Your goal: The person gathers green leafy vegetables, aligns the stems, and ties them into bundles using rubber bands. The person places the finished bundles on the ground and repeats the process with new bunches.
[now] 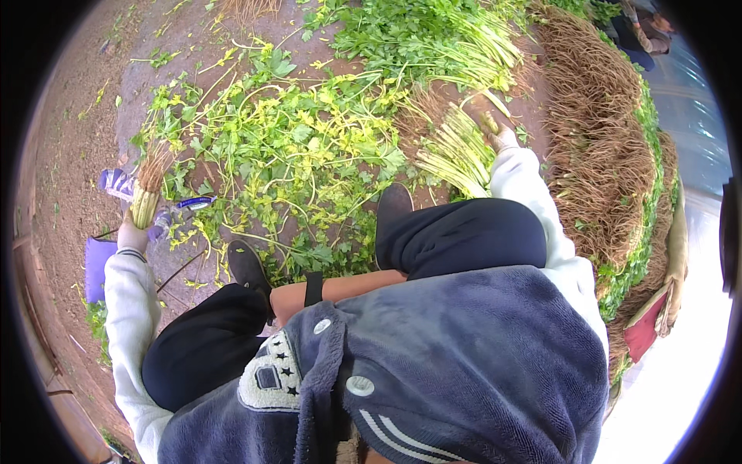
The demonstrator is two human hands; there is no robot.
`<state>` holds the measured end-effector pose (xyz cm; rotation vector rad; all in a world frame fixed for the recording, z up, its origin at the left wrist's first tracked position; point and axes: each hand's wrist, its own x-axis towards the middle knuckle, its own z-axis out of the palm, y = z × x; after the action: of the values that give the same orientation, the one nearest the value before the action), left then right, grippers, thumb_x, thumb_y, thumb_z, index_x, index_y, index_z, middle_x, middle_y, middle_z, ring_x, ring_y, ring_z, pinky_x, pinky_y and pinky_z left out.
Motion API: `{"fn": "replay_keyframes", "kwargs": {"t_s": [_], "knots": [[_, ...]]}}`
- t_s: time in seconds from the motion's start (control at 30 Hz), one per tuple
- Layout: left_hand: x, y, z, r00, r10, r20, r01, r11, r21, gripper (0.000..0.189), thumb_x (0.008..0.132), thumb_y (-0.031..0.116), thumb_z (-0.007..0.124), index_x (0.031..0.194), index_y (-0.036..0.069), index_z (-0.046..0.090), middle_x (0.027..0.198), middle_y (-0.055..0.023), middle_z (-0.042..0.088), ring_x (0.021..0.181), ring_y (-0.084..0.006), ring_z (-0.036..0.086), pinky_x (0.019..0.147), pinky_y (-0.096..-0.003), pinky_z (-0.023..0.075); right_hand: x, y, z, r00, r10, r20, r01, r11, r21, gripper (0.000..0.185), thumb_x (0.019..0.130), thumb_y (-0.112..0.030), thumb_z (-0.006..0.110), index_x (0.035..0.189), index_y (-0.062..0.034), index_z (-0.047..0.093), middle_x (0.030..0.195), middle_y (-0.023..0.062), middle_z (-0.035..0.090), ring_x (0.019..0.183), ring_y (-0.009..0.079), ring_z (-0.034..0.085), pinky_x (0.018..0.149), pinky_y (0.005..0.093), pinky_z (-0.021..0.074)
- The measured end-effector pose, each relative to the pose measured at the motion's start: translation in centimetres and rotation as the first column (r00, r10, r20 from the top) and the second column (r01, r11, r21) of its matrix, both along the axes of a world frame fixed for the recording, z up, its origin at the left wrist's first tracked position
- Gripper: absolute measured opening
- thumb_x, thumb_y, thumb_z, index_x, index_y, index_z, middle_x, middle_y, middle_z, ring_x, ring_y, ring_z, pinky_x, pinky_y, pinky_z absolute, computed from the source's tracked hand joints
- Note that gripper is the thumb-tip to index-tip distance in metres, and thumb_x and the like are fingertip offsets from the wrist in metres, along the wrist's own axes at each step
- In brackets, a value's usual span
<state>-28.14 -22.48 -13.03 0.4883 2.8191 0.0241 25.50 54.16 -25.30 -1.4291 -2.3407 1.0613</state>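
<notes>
At the left, my left hand [133, 233] is closed around the lower part of a bunch of celery [144, 203], whose brown roots point up and away from me. Purple-and-white printed wrapping [117, 183] lies beside that bunch, and a blue-purple band [196, 202] is just to its right. On the right, my right hand [501, 138] reaches to a pile of celery stalks [458, 151] with roots on their far left side. Blur around its fingers hides whether they grip a stalk. Loose green and yellow celery leaves [301, 145] cover the ground between my hands.
A long stack of celery with roots outward [591, 127] runs along the right. More leafy celery [417, 40] lies ahead. A purple container [99, 269] is by my left wrist. Another person [637, 35] is at the far upper right. My shoes [394, 209] flank the leaf litter.
</notes>
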Motion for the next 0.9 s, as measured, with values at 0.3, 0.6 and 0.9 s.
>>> {"fn": "replay_keyframes", "kwargs": {"t_s": [0.3, 0.6, 0.9], "knots": [[-0.5, 0.2, 0.8, 0.994, -0.061, 0.096, 0.063, 0.998, -0.018, 0.098, 0.067, 0.033, 0.080, 0.143, 0.003, 0.027, 0.120, -0.0214, 0.059, 0.110, -0.0320, 0.059, 0.094, -0.0358, 0.0459, 8.4, 4.8, 21.8, 0.953, -0.170, 0.250, 0.063, 0.920, 0.386, 0.017, 0.084, -0.014, 0.070, 0.099, -0.0072, 0.066, 0.073, 0.0009, 0.062, 0.054, 0.0107, 0.053, 0.047, 0.0262, 0.0414], [-3.7, -2.3, 4.9, 0.991, -0.108, 0.082, 0.098, 0.988, 0.118, 0.098, 0.064, 0.029, 0.083, 0.141, 0.000, 0.032, 0.137, -0.0212, 0.045, 0.127, -0.0290, 0.045, 0.106, -0.0341, 0.0362, 9.0, -4.1, 50.7, 0.940, -0.290, 0.177, 0.003, 0.529, 0.849, 0.036, 0.080, -0.045, 0.065, 0.107, -0.0215, 0.067, 0.087, 0.0172, 0.066, 0.083, 0.0342, 0.065, 0.074, 0.0426, 0.0493], [12.2, 13.3, 26.6, 0.789, -0.521, -0.326, 0.614, 0.638, 0.465, 0.070, 0.079, 0.039, 0.072, 0.136, 0.007, 0.045, 0.132, -0.0146, 0.053, 0.121, -0.0279, 0.051, 0.103, -0.0390, 0.0403, -13.5, -21.7, 51.7, 0.061, 0.256, -0.965, -0.408, 0.889, 0.210, 0.021, 0.090, -0.011, 0.060, 0.105, 0.0045, 0.059, 0.084, 0.0099, 0.065, 0.076, 0.0190, 0.065, 0.077, 0.0321, 0.0580]]}}
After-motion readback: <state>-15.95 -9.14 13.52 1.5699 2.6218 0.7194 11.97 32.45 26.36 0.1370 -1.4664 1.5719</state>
